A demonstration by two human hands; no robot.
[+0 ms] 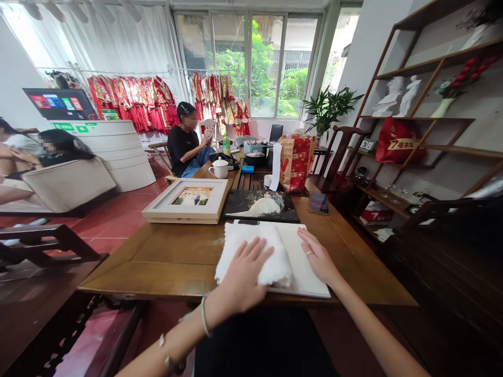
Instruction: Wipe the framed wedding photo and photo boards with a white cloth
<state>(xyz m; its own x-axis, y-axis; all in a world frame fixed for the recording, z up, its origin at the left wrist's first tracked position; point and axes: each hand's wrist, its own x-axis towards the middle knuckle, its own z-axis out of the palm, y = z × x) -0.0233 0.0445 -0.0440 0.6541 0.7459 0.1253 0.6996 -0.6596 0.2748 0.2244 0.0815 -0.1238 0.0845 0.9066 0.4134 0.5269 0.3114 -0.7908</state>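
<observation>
A white cloth (251,251) with a frayed-looking edge lies folded over the left part of a flat white panel (304,262) at the table's near edge. My left hand (245,269) rests palm down on the cloth, its fingers stretched and spread. Along the panel's right edge, my right hand (316,256) lies flat with straight fingers and a ring on one of them. Beyond the panel are a dark photo print (255,207) with a white gown in it and, to its left, a pale wooden frame (186,200) holding a smaller picture.
The wooden table (165,262) also carries a white lidded cup (219,168), a green bottle (227,144) and a red and tan paper bag (296,162). A seated person (186,141) is at its far left side. Shelves (428,123) stand at the right.
</observation>
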